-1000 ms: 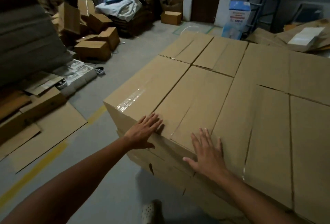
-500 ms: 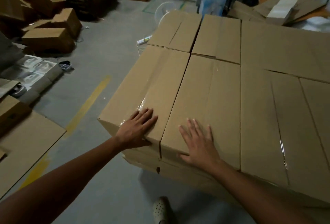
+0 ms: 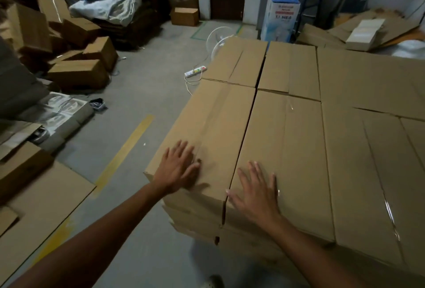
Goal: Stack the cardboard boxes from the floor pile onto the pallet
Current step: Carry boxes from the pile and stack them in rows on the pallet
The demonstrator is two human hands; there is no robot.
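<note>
Both hands are spread flat, fingers straight and gripping nothing. The left hand (image 3: 178, 168) presses on the corner box (image 3: 213, 126) at the stack's near-left corner, and the right hand (image 3: 255, 193) lies on the neighbouring box (image 3: 282, 149) just across the seam. A second ago the right hand sat on the near edge at that seam; since then both palms have shifted onto the tops. The two boxes now lie side by side with only a thin dark gap. I'd say this box is placed and being squared. The pallet itself is hidden under the stack, and the floor pile (image 3: 78, 74) well off to the left still holds boxes.
</note>
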